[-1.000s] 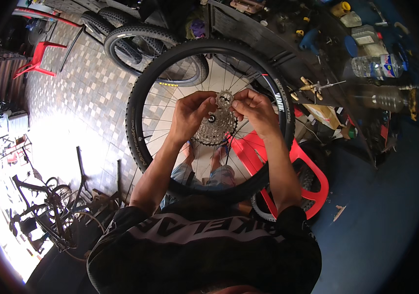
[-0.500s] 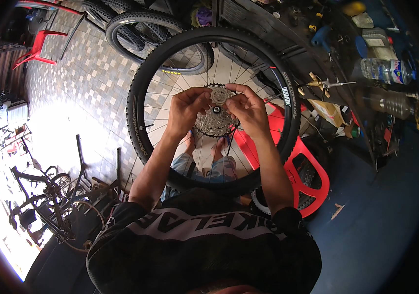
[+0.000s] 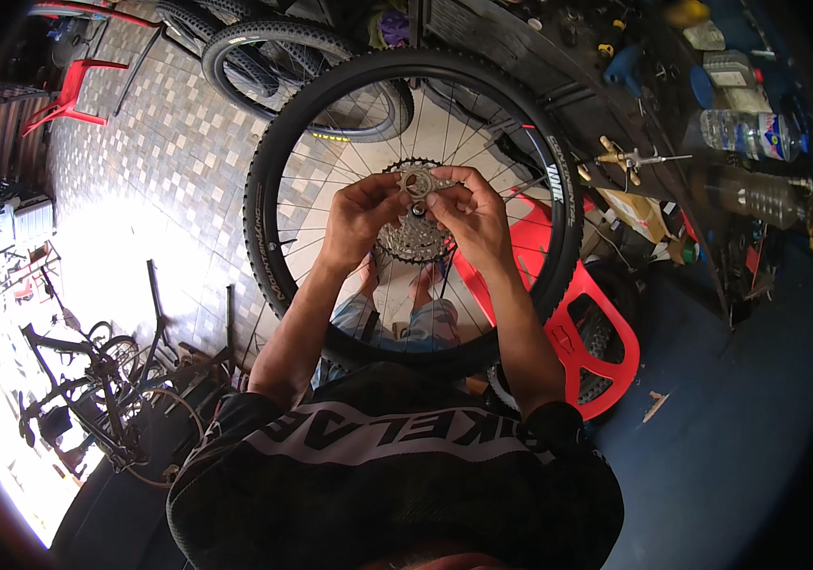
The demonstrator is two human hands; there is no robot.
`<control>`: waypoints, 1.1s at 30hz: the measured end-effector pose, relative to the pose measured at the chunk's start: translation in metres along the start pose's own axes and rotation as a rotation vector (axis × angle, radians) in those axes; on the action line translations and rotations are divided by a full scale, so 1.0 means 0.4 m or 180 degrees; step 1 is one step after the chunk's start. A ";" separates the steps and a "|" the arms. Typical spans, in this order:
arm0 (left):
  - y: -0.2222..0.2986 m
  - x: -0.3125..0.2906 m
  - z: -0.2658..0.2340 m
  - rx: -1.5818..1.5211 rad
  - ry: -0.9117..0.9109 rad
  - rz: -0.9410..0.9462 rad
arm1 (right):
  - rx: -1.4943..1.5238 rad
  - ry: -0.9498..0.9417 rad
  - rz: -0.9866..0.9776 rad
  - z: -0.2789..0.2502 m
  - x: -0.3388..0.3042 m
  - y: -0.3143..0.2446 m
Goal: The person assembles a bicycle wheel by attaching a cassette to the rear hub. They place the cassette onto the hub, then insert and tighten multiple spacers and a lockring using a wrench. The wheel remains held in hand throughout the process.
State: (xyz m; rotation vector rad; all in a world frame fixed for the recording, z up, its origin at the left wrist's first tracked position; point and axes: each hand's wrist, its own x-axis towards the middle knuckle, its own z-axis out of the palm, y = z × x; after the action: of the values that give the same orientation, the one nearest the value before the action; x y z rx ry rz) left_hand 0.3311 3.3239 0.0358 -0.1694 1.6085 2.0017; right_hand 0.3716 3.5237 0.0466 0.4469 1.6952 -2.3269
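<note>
Between both hands, above the middle of a bicycle wheel, is a small metal sprocket (image 3: 416, 183) with an open centre. My left hand (image 3: 355, 220) pinches its left side with thumb and fingers. On the other side, my right hand (image 3: 478, 217) is closed with thumb and forefinger on its right edge; whether more than one ring is stacked there I cannot tell. Beneath them lies the cassette (image 3: 411, 243) on the wheel hub, its upper part partly covered by the hands. The wheel's black knobby tyre (image 3: 262, 237) surrounds both hands, with thin spokes running inward.
A red plastic chair (image 3: 606, 356) stands right of the wheel. More bicycle wheels (image 3: 226, 71) lean at the back left. Along the right runs a cluttered bench with a plastic bottle (image 3: 744, 133) and a blue-handled tool (image 3: 623, 66). Bicycle frame parts (image 3: 107, 408) stand at left.
The sprocket has tilted and shifted slightly left between my fingers. My right hand has turned inward, its forefinger lower and closer to the left hand. The wheel stays nearly in place.
</note>
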 end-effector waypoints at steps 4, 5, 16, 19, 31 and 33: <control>-0.001 -0.003 0.006 -0.0056 0.0094 0.0008 | -0.0201 -0.0021 -0.0024 -0.004 -0.002 0.000; 0.002 -0.003 0.007 -0.0011 0.0094 0.0008 | -0.0268 -0.0023 -0.0058 -0.007 -0.002 0.003; -0.009 0.009 0.004 0.0012 0.0238 0.0099 | -0.0511 0.0019 -0.0344 -0.027 0.005 0.044; -0.014 0.012 -0.003 0.0108 0.0248 0.0039 | -0.0538 0.0021 -0.0384 -0.028 0.004 0.042; -0.026 0.014 -0.005 -0.0070 0.0141 -0.0066 | -0.0301 0.0013 -0.0334 -0.029 0.002 0.037; -0.045 0.020 -0.010 -0.0196 0.0042 -0.0001 | -0.0106 -0.0049 -0.0194 -0.023 -0.001 0.035</control>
State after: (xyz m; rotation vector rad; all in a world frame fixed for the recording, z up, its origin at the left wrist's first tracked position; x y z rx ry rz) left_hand 0.3324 3.3250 0.0160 -0.2065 1.5557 2.0553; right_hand 0.3780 3.5280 0.0319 0.3753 1.7614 -2.3341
